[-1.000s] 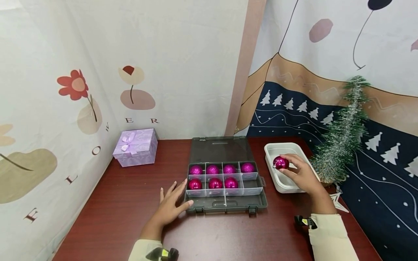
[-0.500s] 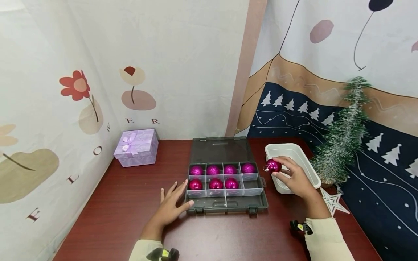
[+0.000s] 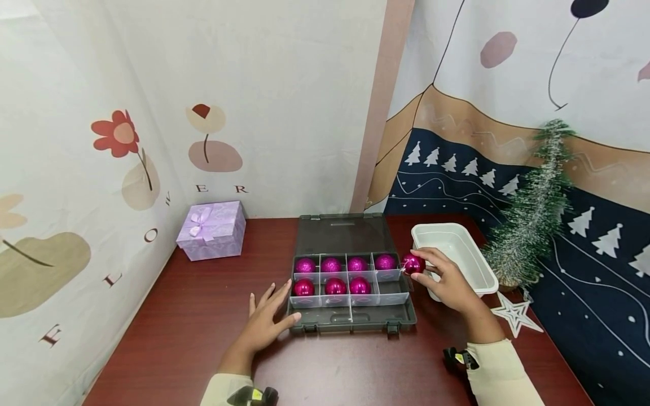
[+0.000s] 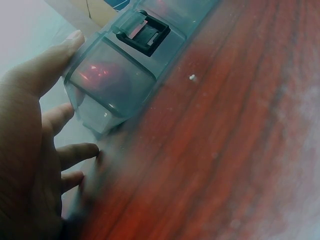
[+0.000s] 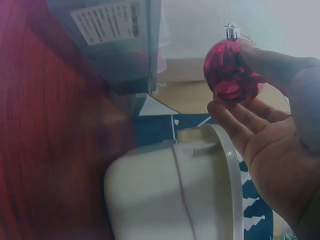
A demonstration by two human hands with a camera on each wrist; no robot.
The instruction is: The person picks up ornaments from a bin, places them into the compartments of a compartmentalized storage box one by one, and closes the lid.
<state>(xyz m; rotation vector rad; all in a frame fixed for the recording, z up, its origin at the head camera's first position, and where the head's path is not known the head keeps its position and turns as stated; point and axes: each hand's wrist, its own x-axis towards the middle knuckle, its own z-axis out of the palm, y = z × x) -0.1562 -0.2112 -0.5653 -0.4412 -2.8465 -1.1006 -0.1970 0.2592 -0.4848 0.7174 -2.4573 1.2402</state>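
My right hand (image 3: 447, 282) pinches a shiny magenta Christmas ball (image 5: 232, 72) by its sides, its silver cap and hanging loop showing in the right wrist view. In the head view that ball is in the air between the white tub and the box's right edge. The dark see-through compartment box (image 3: 325, 317) lies with its lid back. Its back row holds several glittery balls (image 3: 330, 264); the front row has three shiny balls (image 3: 335, 285) and a bare right-hand compartment (image 3: 392, 286). My left hand (image 3: 266, 316) rests at the box's left front corner, fingers spread, thumb along its edge.
The white tub (image 3: 474, 270) stands right of the box. Behind it to the right is a small tinsel tree (image 3: 533, 214), with a white star (image 3: 516, 314) lying before it. A lilac gift box (image 3: 210, 230) sits at the back left of the brown table (image 3: 203, 316).
My right hand has lifted the shiny ball out from over the white tub and carried it left towards the compartment box. The white star has come into fuller view. My left hand stays put.
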